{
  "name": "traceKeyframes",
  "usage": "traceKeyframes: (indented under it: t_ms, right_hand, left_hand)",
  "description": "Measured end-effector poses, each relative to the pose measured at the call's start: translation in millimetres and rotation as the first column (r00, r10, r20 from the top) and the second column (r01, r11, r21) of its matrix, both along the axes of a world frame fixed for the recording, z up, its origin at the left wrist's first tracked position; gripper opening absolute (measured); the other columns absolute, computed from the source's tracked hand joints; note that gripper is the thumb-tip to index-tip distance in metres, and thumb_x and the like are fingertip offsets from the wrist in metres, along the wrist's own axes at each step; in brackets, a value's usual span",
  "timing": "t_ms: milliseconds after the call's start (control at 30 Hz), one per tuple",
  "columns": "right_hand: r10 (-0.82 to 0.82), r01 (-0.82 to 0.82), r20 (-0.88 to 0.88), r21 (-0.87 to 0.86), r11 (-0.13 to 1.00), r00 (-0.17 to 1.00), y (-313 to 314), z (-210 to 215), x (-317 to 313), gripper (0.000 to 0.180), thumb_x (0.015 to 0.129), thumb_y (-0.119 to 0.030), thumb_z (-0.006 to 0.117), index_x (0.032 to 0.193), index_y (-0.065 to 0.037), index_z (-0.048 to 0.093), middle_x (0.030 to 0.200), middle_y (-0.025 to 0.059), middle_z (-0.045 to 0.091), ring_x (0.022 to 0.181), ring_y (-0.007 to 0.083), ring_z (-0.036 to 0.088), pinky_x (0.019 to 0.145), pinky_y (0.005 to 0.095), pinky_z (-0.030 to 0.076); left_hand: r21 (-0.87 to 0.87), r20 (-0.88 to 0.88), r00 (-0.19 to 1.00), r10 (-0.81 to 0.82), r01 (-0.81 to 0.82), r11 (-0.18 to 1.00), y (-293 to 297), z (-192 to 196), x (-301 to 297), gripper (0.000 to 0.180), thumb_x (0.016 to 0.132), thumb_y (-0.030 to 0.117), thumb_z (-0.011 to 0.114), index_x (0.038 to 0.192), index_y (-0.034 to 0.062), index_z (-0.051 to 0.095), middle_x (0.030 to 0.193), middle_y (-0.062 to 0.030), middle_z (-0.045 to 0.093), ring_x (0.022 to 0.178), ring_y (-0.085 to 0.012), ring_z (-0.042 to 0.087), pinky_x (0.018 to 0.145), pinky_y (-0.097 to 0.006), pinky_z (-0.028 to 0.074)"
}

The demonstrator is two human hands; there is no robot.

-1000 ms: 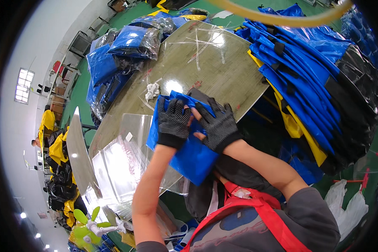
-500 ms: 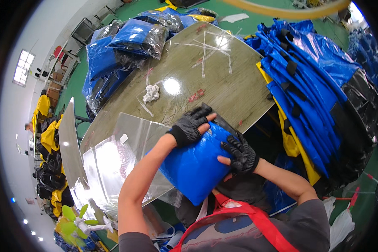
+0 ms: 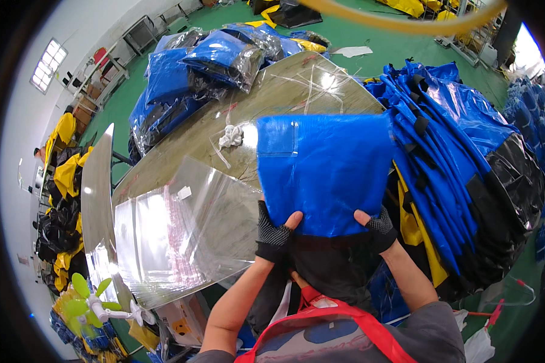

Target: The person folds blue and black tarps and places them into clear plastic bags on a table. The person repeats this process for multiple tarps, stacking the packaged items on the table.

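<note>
A folded piece of blue tarpaulin (image 3: 327, 175) is spread flat between my hands, above the near edge of the table. It has a pocket-like square at its upper left corner. My left hand (image 3: 275, 233), in a black fingerless glove, grips the lower left corner with the thumb on top. The lower right corner is pinched by my right hand (image 3: 380, 228), gloved the same way; its fingers are hidden beneath. Left of my left hand lies a stack of clear plastic bags (image 3: 148, 248) with a small white paper (image 3: 184, 192) on it.
The table (image 3: 175, 145) also bears a crumpled white wad (image 3: 231, 137) and clear strips (image 3: 310, 91). Bagged blue bundles (image 3: 221, 57) are piled at its far left. A tall heap of blue tarpaulin pieces (image 3: 448, 157) stands close on the right. A small green fan (image 3: 88, 302) is at lower left.
The blue tarpaulin has been turned and lies flatter and wider. My hands have moved from its top and right side down to its two near corners.
</note>
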State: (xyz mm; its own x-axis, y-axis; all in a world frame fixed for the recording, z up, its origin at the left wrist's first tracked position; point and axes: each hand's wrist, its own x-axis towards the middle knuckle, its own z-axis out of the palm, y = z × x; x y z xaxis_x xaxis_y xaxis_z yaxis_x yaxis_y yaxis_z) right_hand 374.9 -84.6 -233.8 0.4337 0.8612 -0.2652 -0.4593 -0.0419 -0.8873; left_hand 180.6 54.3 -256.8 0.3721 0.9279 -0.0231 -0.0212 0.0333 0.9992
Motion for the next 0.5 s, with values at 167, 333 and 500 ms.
traceKeyframes:
  t_ms: [167, 333, 500]
  right_hand:
    - [0.011, -0.029, -0.155, -0.114, 0.993, 0.988, -15, -38, -1, 0.062, 0.084, -0.022, 0.069, 0.134, 0.004, 0.044, 0.126, 0.0178, 0.057, 0.109, 0.0306, 0.059, 0.096, 0.0395, 0.048]
    - [-0.039, 0.015, -0.229, -0.102, 0.995, 0.973, -37, -56, -4, 0.062, 0.084, -0.016, 0.068, 0.138, 0.002, 0.042, 0.131, 0.0173, 0.054, 0.115, 0.0308, 0.056, 0.099, 0.0414, 0.045]
    - [-0.072, 0.01, -0.259, -0.234, 0.972, 0.963, -59, -72, -8, 0.061, 0.083, -0.014, 0.068, 0.136, 0.002, 0.043, 0.13, 0.0176, 0.055, 0.113, 0.0304, 0.057, 0.098, 0.0411, 0.046]
  left_hand:
    - [0.129, -0.622, 0.781, -0.055, 0.171, 0.977, 18, -34, 1, 0.065, 0.084, 0.052, 0.064, 0.119, -0.0022, 0.054, 0.107, -0.0262, 0.064, 0.099, -0.0338, 0.064, 0.086, -0.037, 0.05]
    - [0.763, -0.59, 0.654, 0.474, 0.26, 0.592, 225, -51, -1, 0.044, 0.09, 0.05, 0.051, 0.111, 0.0124, 0.062, 0.101, -0.0187, 0.065, 0.088, -0.0393, 0.063, 0.074, -0.049, 0.05]
    - [0.358, -0.763, 0.628, 0.153, 0.212, 0.909, 313, -60, -8, 0.032, 0.08, 0.023, 0.061, 0.107, 0.008, 0.055, 0.095, -0.0238, 0.065, 0.09, -0.0422, 0.063, 0.075, -0.046, 0.05]
